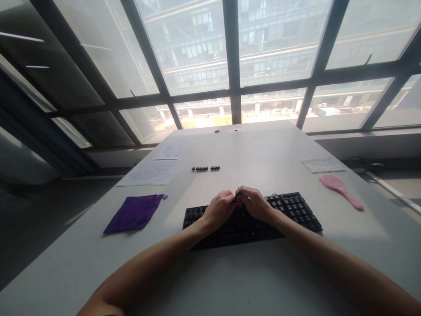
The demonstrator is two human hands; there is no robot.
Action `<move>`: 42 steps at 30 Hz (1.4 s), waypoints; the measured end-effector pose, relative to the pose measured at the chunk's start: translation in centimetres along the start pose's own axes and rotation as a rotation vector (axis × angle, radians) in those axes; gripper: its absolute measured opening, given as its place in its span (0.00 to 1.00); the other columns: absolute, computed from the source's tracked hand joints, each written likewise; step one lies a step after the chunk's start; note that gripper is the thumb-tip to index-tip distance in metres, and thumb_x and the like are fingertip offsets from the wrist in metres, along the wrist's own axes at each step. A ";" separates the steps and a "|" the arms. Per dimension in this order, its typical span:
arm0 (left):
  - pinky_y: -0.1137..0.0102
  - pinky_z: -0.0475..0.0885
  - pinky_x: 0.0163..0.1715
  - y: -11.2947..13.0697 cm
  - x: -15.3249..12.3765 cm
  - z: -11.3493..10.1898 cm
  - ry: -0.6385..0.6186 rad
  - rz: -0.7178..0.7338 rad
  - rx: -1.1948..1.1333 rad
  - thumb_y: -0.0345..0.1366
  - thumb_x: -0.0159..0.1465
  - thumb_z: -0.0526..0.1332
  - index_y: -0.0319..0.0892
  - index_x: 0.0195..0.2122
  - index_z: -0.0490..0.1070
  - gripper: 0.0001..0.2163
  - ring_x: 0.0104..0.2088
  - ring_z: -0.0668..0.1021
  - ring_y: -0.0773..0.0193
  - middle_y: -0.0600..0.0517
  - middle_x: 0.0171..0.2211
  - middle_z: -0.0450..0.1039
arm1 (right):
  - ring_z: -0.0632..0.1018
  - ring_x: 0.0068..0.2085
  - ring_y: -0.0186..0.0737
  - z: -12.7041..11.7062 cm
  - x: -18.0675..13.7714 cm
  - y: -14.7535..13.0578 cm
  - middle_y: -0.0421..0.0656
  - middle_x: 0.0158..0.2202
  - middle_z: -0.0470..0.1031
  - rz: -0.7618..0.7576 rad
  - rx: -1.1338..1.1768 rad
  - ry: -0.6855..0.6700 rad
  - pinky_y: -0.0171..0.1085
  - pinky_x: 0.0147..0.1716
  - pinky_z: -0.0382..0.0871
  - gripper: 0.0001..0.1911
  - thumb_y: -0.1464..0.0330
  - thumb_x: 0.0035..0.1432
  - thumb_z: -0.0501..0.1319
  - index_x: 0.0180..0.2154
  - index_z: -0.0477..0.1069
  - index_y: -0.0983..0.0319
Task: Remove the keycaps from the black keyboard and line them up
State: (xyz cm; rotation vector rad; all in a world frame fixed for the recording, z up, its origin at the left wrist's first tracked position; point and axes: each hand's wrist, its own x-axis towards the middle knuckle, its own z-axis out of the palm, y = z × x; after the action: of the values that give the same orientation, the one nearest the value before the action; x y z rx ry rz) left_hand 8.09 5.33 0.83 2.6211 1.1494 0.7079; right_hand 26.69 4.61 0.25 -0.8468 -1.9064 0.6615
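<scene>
A black keyboard [292, 215] lies on the white table in front of me. Above its upper middle edge my left hand [222, 206] and my right hand [255, 202] meet, the fingers of both bent and closed. Between the fingertips shows a small dark piece with a touch of red, too small to name. My forearms and hands hide much of the keyboard's middle. Beyond it, small black keycaps [201, 169] stand in a short row, with a second group of keycaps [215, 168] just to the right.
On the left lie a purple drawstring pouch [133, 214] and sheets of paper [149, 172]. To the right are a pink hairbrush [338, 188] and a flat whitish packet [322, 165]. The white table [263, 149] reaches towards large windows.
</scene>
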 end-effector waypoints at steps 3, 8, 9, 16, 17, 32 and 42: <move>0.67 0.69 0.37 0.0 0.0 0.1 0.000 0.005 0.001 0.43 0.71 0.55 0.42 0.34 0.73 0.13 0.35 0.73 0.61 0.49 0.32 0.71 | 0.71 0.33 0.39 -0.1 -0.1 -0.1 0.42 0.32 0.72 -0.023 -0.005 -0.042 0.37 0.35 0.65 0.12 0.68 0.67 0.50 0.31 0.68 0.60; 0.67 0.68 0.35 -0.1 0.0 0.2 0.010 0.020 0.001 0.45 0.72 0.51 0.41 0.33 0.72 0.17 0.33 0.71 0.62 0.50 0.31 0.70 | 0.70 0.33 0.39 -0.1 -0.3 -0.2 0.43 0.32 0.72 -0.038 -0.013 -0.092 0.37 0.35 0.65 0.13 0.71 0.66 0.49 0.31 0.68 0.60; 0.67 0.68 0.35 -0.1 0.0 0.2 0.010 0.023 -0.002 0.45 0.72 0.50 0.41 0.33 0.72 0.18 0.32 0.71 0.62 0.50 0.31 0.69 | 0.70 0.33 0.39 -0.1 -0.3 -0.2 0.43 0.32 0.72 -0.037 -0.011 -0.095 0.37 0.35 0.66 0.13 0.71 0.66 0.49 0.31 0.69 0.60; 0.64 0.69 0.37 0.1 -0.1 0.0 0.077 0.069 -0.024 0.40 0.71 0.54 0.42 0.37 0.73 0.11 0.34 0.71 0.60 0.48 0.32 0.70 | 0.72 0.33 0.41 -0.1 -0.2 -0.6 0.44 0.31 0.73 -0.063 0.038 -0.032 0.38 0.36 0.68 0.09 0.69 0.63 0.55 0.32 0.72 0.58; 0.64 0.70 0.38 0.1 -0.1 0.0 0.085 0.073 -0.027 0.40 0.71 0.56 0.42 0.38 0.72 0.09 0.35 0.71 0.60 0.48 0.32 0.70 | 0.72 0.33 0.41 -0.1 -0.2 -0.6 0.44 0.31 0.73 -0.071 0.031 -0.012 0.38 0.36 0.68 0.09 0.69 0.64 0.55 0.33 0.72 0.58; 0.66 0.72 0.39 0.2 -0.2 -0.5 0.185 0.000 -0.289 0.37 0.66 0.63 0.44 0.50 0.65 0.13 0.37 0.76 0.63 0.51 0.39 0.74 | 0.74 0.31 0.38 0.1 0.2 -0.5 0.41 0.30 0.75 0.104 -0.093 0.163 0.36 0.34 0.64 0.09 0.67 0.69 0.50 0.36 0.66 0.58; 0.67 0.70 0.40 1.1 -0.2 -1.4 0.077 0.151 -0.237 0.33 0.68 0.60 0.44 0.44 0.67 0.04 0.40 0.73 0.62 0.50 0.40 0.70 | 0.71 0.25 0.34 0.0 0.4 -0.4 0.37 0.24 0.73 0.161 -0.076 0.135 0.32 0.28 0.60 0.07 0.69 0.67 0.50 0.35 0.62 0.59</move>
State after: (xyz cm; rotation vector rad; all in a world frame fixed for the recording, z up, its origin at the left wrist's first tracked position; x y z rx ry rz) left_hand 7.94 4.40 2.37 2.5158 0.8335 0.9200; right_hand 26.45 4.69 0.74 -1.0748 -1.7643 0.6149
